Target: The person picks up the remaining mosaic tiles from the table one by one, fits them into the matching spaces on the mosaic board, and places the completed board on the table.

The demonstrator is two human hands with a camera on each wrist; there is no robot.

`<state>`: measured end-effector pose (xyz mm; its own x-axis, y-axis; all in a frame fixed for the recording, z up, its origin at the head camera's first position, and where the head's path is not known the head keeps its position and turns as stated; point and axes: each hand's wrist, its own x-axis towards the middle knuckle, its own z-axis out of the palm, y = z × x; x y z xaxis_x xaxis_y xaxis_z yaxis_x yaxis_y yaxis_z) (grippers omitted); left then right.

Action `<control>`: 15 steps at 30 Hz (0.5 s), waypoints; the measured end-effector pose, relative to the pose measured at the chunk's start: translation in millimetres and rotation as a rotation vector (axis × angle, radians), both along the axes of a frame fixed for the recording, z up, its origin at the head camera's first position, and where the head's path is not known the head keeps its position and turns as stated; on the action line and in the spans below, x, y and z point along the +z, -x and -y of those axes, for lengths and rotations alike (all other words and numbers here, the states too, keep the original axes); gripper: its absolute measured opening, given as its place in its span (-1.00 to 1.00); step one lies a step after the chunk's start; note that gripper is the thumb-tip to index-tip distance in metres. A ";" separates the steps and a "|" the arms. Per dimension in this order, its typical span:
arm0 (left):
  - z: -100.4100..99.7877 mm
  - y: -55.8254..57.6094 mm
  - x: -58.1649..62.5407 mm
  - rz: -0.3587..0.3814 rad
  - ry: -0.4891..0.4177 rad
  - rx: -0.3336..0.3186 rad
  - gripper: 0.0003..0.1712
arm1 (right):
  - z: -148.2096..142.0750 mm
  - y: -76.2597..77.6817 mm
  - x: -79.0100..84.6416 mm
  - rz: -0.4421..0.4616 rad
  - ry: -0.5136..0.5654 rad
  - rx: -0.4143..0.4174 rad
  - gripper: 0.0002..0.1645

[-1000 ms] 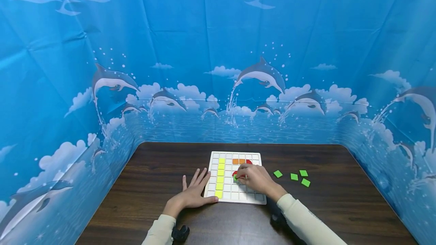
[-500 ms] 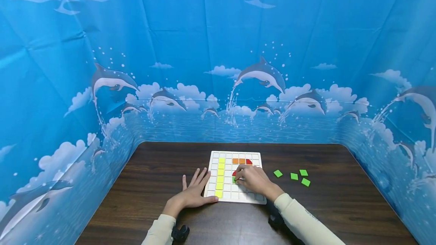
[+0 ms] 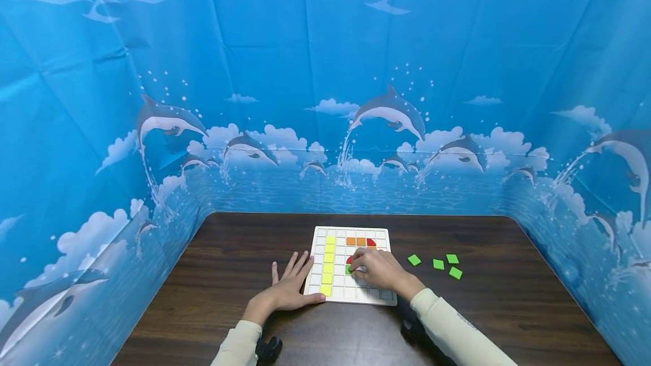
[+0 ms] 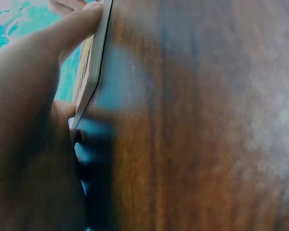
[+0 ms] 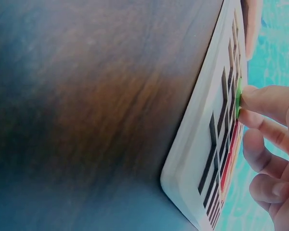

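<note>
A white gridded board (image 3: 351,297) lies on the table with small coloured tiles set in its squares. My left hand (image 3: 290,291) rests at its left side, fingers spread; in the left wrist view the thumb (image 4: 82,29) lies on the board's edge (image 4: 97,62). Over the middle of the board, my right hand (image 3: 381,270) holds a green square tile (image 3: 348,269) between thumb and index finger. The right wrist view shows that green tile (image 5: 238,98) at the grid, its other fingers curled. A column of yellow tiles (image 3: 328,268) fills the left part. The right hand partly covers red tiles (image 3: 349,260).
Several loose green tiles (image 3: 438,264) lie on the dark wooden table (image 3: 508,309) right of the board. Two orange tiles (image 3: 356,241) and a rounded red tile (image 3: 371,242) sit near the board's top. A blue dolphin-print curtain (image 3: 325,72) surrounds the table.
The right hand has shifted slightly down and left on the board, and the green tile now lies flat below the red one. The left hand has stayed in place.
</note>
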<state>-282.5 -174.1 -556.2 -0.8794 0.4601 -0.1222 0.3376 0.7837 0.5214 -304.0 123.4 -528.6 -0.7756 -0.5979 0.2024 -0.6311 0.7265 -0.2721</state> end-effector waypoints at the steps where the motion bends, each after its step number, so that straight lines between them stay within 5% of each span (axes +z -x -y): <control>1: 0.2 0.0 -0.1 -0.002 -0.002 -0.001 0.32 | 0.0 -0.3 0.3 0.000 -0.001 -0.005 -0.85; 15: 0.4 3.8 -7.9 -0.001 0.007 0.018 0.33 | -1.2 -0.8 0.3 -0.026 0.010 -0.014 -0.90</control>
<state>-286.3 -174.5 -564.1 -0.8877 0.4431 -0.1248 0.3236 0.7934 0.5155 -303.2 124.6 -528.4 -0.7784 -0.5847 0.2285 -0.6276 0.7326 -0.2633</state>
